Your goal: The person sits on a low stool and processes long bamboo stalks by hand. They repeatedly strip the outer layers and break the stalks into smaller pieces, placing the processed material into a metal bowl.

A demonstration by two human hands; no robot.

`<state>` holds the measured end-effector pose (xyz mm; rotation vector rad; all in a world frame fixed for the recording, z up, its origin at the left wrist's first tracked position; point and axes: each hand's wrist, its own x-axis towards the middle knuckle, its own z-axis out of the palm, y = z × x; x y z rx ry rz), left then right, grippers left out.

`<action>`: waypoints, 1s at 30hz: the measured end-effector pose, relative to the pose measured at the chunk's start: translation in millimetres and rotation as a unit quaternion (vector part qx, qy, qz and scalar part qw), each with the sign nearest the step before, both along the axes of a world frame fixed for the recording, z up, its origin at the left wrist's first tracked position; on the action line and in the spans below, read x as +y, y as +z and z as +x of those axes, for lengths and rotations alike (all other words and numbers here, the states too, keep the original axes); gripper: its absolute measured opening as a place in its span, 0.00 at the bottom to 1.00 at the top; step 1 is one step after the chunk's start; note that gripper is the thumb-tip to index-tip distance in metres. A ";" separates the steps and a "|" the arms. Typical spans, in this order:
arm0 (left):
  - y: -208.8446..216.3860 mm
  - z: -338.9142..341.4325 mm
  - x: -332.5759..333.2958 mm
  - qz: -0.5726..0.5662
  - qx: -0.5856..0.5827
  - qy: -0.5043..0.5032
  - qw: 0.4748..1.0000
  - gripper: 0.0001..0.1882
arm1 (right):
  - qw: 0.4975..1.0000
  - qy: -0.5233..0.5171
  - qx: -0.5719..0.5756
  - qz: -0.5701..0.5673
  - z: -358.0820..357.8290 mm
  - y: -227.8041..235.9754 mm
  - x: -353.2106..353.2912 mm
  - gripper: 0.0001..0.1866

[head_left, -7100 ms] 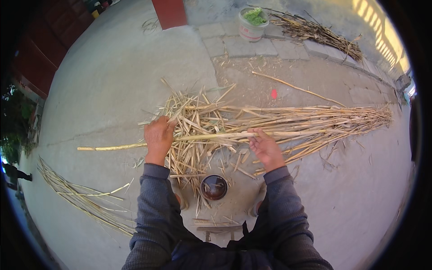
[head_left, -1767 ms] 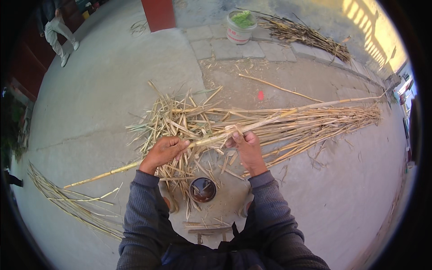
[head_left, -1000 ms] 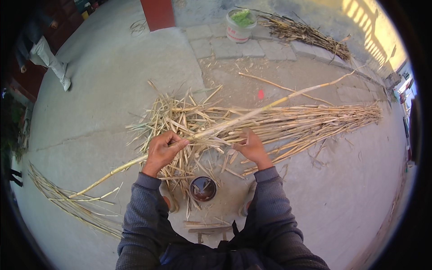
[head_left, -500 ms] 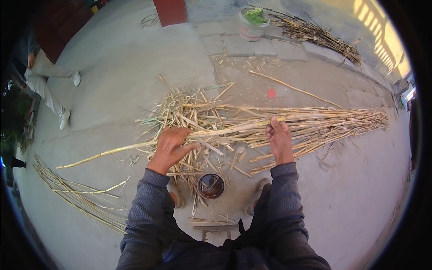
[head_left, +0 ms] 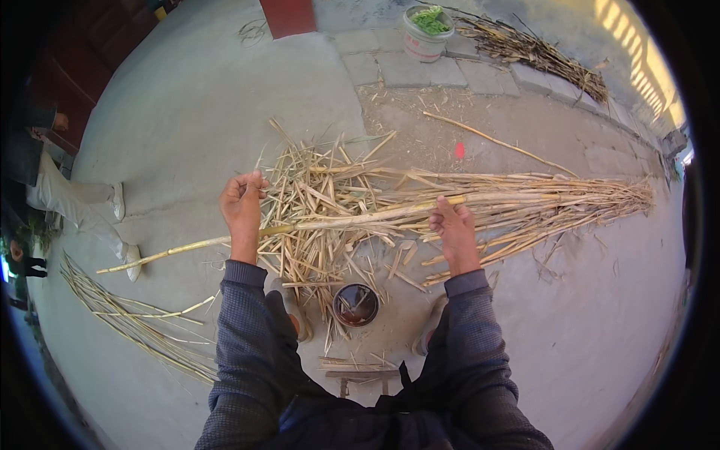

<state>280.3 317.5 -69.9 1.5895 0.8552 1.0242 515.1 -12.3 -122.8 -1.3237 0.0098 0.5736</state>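
Note:
A long, pale yellow dry stalk (head_left: 352,221) lies crosswise in front of me, its thin end reaching out to the left. My right hand (head_left: 455,229) pinches it near the thicker right part, thumb on top. Raised above the stalk, my left hand (head_left: 241,206) has its fingers drawn together; a thin pale sliver seems to stick up from them, too small to name surely. The stalk passes behind the left wrist. Under both hands spreads a heap of peeled husks (head_left: 315,191), and a bundle of stalks (head_left: 562,196) fans out to the right.
A dark round bowl (head_left: 355,304) stands between my feet, before a small wooden stool (head_left: 360,373). Thin stalks (head_left: 139,322) lie at left. A single stalk (head_left: 499,142), a white bucket of greens (head_left: 426,37) and brown sticks (head_left: 536,56) lie beyond. A person (head_left: 71,202) walks at far left.
My left hand has lifted off the stalk and moved left and away from me, its fingers drawn together. My right hand keeps its pinch. The person at left has stepped nearer.

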 end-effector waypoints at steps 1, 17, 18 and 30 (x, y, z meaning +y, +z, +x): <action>3.0 -3.1 6.0 0.015 0.011 0.027 0.999 0.09 | 1.000 -0.003 0.001 -0.007 0.0 0.1 0.4 0.19; -7.2 42.4 -80.2 0.376 0.129 -0.267 0.878 0.11 | 0.998 -0.014 0.001 -0.054 3.5 8.0 -2.5 0.22; -6.5 41.2 -75.4 0.371 0.104 -0.272 0.882 0.08 | 0.998 -0.012 0.006 -0.054 2.8 8.1 -2.9 0.22; 3.0 -8.8 11.0 0.136 0.028 0.068 0.988 0.13 | 0.995 -0.070 -0.001 -0.073 13.7 2.8 -11.2 0.18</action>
